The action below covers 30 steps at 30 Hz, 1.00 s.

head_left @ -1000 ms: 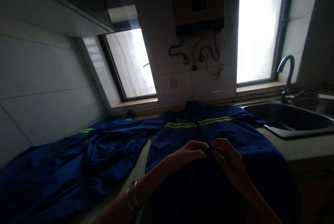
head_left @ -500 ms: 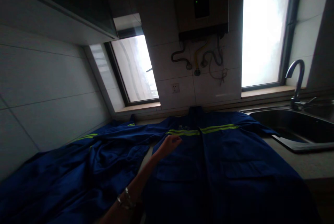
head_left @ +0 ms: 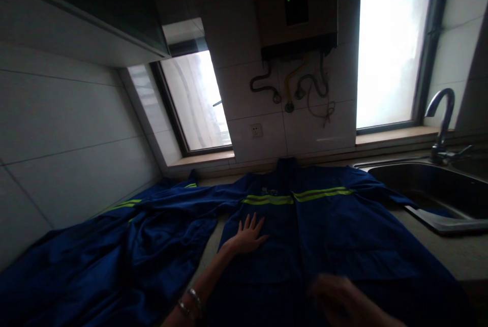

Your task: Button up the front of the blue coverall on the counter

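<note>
Across the middle of the worktop (head_left: 463, 253) a blue work jacket (head_left: 335, 235) lies flat, front up, its collar toward the back wall and its yellow-green reflective stripe (head_left: 297, 196) running across the chest. On its left chest panel rests the left hand (head_left: 248, 237), palm down, fingers spread on the cloth; a bracelet (head_left: 189, 301) circles that wrist. Blurred over the jacket's near hem, the right hand (head_left: 337, 296) hangs; I cannot tell how its fingers lie. One sleeve (head_left: 125, 245) sprawls rumpled toward the worktop's left end. At the right end sits a steel sink (head_left: 438, 215) with its tap (head_left: 442, 118).
</note>
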{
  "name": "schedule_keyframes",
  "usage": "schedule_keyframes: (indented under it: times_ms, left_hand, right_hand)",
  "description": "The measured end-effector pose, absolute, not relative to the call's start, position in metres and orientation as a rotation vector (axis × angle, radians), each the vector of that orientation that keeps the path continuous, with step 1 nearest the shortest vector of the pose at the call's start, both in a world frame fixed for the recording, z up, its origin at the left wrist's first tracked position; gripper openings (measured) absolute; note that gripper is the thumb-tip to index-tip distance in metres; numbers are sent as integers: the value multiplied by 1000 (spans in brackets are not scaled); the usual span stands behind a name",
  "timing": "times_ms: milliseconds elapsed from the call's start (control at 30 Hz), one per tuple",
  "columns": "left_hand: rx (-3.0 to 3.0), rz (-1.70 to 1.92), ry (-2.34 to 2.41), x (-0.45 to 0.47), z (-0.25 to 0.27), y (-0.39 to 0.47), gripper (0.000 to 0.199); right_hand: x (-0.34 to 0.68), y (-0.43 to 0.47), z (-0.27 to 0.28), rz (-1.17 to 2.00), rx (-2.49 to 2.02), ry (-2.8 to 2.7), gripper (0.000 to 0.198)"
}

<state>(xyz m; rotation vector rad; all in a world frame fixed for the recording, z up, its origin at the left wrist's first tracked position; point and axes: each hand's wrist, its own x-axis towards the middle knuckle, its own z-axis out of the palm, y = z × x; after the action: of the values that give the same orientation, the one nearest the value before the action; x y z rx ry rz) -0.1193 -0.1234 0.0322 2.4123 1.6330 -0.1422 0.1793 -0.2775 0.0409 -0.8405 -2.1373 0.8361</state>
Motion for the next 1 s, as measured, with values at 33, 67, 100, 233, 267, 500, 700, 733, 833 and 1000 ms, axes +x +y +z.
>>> schedule_keyframes:
  times_ms: [33, 67, 100, 233, 267, 500, 700, 733, 833, 1000]
  left_hand:
    - [2407, -139, 1638, -117, 34, -126, 78]
    - [2409, -124, 1647, -115, 35, -130, 78]
    - [2416, -103, 1660, -113, 36, -133, 78]
    - [2451, -9, 1727, -108, 33, -144, 75]
    - [2452, 9, 1743, -108, 32, -145, 74]
    - [2460, 107, 1761, -109, 32, -148, 69]
    - [2442, 69, 1740, -112, 33, -147, 68]
    - [2440, 73, 1733, -112, 32, -147, 68]
    - [2446, 98, 1713, -114, 31, -146, 69]
    - [2456, 85, 1697, -115, 30, -145, 67]
  right_hand:
    - [180, -254, 46, 767, -904, -2105, 26]
    - [180, -227, 52, 680, -978, -2074, 28]
    - [178, -199, 58, 577, -1061, -2048, 31]
    - [155, -85, 73, 188, -1448, -2071, 38]
    - [148, -60, 73, 131, -1555, -2111, 37]
    - [121, 35, 48, 115, -1885, -2105, 30]
    - [120, 60, 31, 150, -1932, -2094, 36]
    - [121, 63, 31, 157, -1927, -2089, 34]
    - [126, 75, 37, 192, -1916, -2036, 30]
    - [133, 92, 53, 175, -1909, -1861, 46]
